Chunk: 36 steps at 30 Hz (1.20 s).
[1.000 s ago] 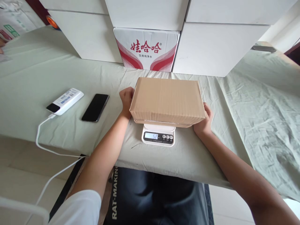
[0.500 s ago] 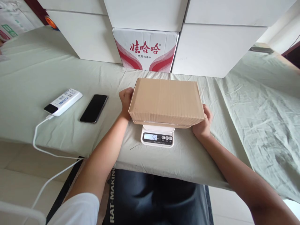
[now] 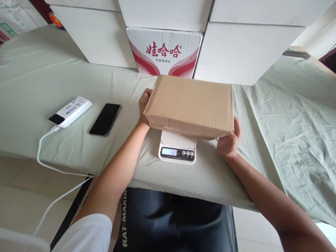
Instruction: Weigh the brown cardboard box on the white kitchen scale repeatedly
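The right hand (image 3: 228,142) cups the near right corner of the box (image 3: 190,105), and the left hand (image 3: 145,105) presses flat on its left end. Between them the box's long axis runs left to right, above the scale (image 3: 177,151) on the worktop (image 3: 52,87); whether they touch is unclear.

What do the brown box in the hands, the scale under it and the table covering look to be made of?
Brown box: corrugated cardboard, matte, going by the fine ribbing on its faces. Scale: probably white plastic, smooth with a slight sheen, with a grey display strip and round buttons. Table covering: thin pale green woven cloth, matte, judging by its creases and how it drapes over the edge.
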Available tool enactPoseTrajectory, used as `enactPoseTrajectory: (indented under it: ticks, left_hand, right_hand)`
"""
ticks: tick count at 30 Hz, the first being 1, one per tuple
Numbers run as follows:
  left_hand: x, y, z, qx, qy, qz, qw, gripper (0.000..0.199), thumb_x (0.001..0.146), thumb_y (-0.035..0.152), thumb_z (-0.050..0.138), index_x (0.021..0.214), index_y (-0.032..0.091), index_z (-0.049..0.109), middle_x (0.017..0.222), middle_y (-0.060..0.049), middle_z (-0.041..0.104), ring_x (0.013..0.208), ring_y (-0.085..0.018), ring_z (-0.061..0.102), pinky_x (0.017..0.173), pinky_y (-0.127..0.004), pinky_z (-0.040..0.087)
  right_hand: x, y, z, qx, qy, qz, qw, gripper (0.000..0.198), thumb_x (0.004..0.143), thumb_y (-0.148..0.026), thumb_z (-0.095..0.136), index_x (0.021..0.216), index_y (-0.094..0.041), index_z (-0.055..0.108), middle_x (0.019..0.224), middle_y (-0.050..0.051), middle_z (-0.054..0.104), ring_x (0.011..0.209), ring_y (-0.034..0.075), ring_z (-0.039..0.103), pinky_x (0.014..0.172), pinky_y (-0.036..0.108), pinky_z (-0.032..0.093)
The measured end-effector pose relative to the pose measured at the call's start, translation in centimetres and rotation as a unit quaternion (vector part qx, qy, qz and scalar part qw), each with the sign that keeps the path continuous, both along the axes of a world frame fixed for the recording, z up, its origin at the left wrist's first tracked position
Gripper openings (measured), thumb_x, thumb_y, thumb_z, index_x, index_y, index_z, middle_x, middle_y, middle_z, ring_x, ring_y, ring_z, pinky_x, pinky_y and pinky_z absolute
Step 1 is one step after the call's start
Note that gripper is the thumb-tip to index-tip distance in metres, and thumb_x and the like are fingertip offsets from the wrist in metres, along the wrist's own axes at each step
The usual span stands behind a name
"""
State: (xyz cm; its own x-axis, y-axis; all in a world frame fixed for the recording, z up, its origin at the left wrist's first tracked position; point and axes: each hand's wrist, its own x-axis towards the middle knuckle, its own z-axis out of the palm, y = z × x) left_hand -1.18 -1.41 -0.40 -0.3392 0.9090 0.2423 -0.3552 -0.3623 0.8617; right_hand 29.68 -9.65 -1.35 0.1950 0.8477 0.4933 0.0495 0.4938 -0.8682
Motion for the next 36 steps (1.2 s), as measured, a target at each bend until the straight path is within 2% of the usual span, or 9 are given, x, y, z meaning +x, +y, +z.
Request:
enactPoseTrajectory:
  ticks: [2, 4, 7, 10, 13, 18, 24, 32, 36]
  left_hand:
    - [0.3, 0.2, 0.0, 0.049, 0.027, 0.026, 0.998, 0.062, 0.102, 0.084, 0.058, 0.08, 0.025, 0.061, 0.078, -0.002, 0.058, 0.084, -0.02, 0.068, 0.08, -0.033, 0.057]
    - [0.5, 0.2, -0.2, 0.082, 0.063, 0.03, 0.994, 0.067, 0.098, 0.092, 0.053, 0.093, 0.027, 0.07, 0.098, -0.006, 0.072, 0.115, -0.027, 0.076, 0.098, -0.038, 0.061]
    - [0.8, 0.4, -0.8, 0.111, 0.092, -0.022, 0.989, 0.074, 0.089, 0.098, 0.058, 0.108, 0.03, 0.078, 0.129, -0.009, 0.079, 0.147, -0.033, 0.067, 0.12, -0.044, 0.058]
    - [0.8, 1.1, -1.8, 0.086, 0.087, -0.058, 0.991, 0.083, 0.081, 0.103, 0.061, 0.114, 0.03, 0.081, 0.141, -0.011, 0.079, 0.158, -0.036, 0.061, 0.126, -0.047, 0.055]
    - [0.5, 2.1, -2.9, 0.024, 0.079, -0.066, 0.994, 0.09, 0.078, 0.107, 0.06, 0.116, 0.028, 0.081, 0.139, -0.014, 0.082, 0.159, -0.038, 0.061, 0.126, -0.051, 0.056]
    - [0.3, 3.1, -4.5, -0.036, 0.064, -0.078, 0.994, 0.086, 0.083, 0.103, 0.059, 0.111, 0.024, 0.078, 0.128, -0.016, 0.085, 0.148, -0.038, 0.071, 0.122, -0.052, 0.06]
    - [0.6, 3.6, -5.3, -0.042, 0.056, -0.043, 0.997, 0.08, 0.087, 0.102, 0.057, 0.094, 0.023, 0.069, 0.109, -0.015, 0.084, 0.131, -0.036, 0.08, 0.113, -0.05, 0.065]
    - [0.4, 3.9, -5.5, -0.038, 0.051, -0.02, 0.998, 0.079, 0.084, 0.102, 0.06, 0.09, 0.024, 0.068, 0.1, -0.011, 0.082, 0.119, -0.032, 0.082, 0.106, -0.045, 0.068]
    - [0.3, 4.0, -5.2, -0.044, 0.055, 0.004, 0.998, 0.08, 0.088, 0.102, 0.056, 0.095, 0.023, 0.068, 0.105, -0.011, 0.081, 0.122, -0.03, 0.081, 0.107, -0.043, 0.066]
  right_hand:
    - [0.0, 0.4, 0.2, -0.003, 0.006, 0.027, 1.0, 0.055, 0.086, -0.083, 0.069, 0.115, -0.036, 0.074, 0.125, 0.01, 0.071, 0.142, 0.041, 0.063, 0.119, 0.061, 0.057]
    - [-0.1, 1.0, 0.4, -0.023, 0.0, 0.068, 0.997, 0.061, 0.087, -0.084, 0.067, 0.127, -0.038, 0.074, 0.143, 0.009, 0.07, 0.16, 0.042, 0.053, 0.13, 0.06, 0.051]
    - [-0.3, 2.0, 0.3, -0.058, -0.016, 0.127, 0.99, 0.072, 0.086, -0.087, 0.067, 0.144, -0.044, 0.068, 0.165, 0.001, 0.063, 0.176, 0.037, 0.035, 0.141, 0.056, 0.041]
    - [-0.4, 2.9, -0.1, -0.089, -0.006, 0.177, 0.98, 0.073, 0.089, -0.084, 0.066, 0.152, -0.048, 0.064, 0.177, -0.006, 0.054, 0.181, 0.031, 0.027, 0.146, 0.052, 0.035]
    - [0.0, 3.7, -0.5, -0.13, 0.029, 0.205, 0.97, 0.068, 0.091, -0.083, 0.062, 0.149, -0.048, 0.066, 0.177, -0.008, 0.056, 0.178, 0.029, 0.034, 0.145, 0.052, 0.038]
    - [0.4, 4.7, -0.6, -0.164, 0.059, 0.194, 0.965, 0.06, 0.093, -0.078, 0.057, 0.139, -0.043, 0.073, 0.168, -0.005, 0.066, 0.171, 0.028, 0.047, 0.145, 0.053, 0.038]
    - [0.0, 5.3, -0.6, -0.185, 0.058, 0.186, 0.963, 0.056, 0.092, -0.076, 0.056, 0.128, -0.038, 0.076, 0.158, -0.002, 0.073, 0.163, 0.031, 0.054, 0.142, 0.054, 0.043]
    - [0.0, 4.6, 0.3, -0.18, 0.049, 0.179, 0.966, 0.057, 0.088, -0.067, 0.065, 0.14, -0.046, 0.07, 0.166, -0.008, 0.067, 0.16, 0.029, 0.058, 0.13, 0.052, 0.055]
    - [-0.1, 4.7, 0.0, -0.185, 0.058, 0.208, 0.959, 0.055, 0.09, -0.06, 0.066, 0.143, -0.046, 0.07, 0.168, -0.011, 0.066, 0.16, 0.028, 0.058, 0.133, 0.052, 0.052]
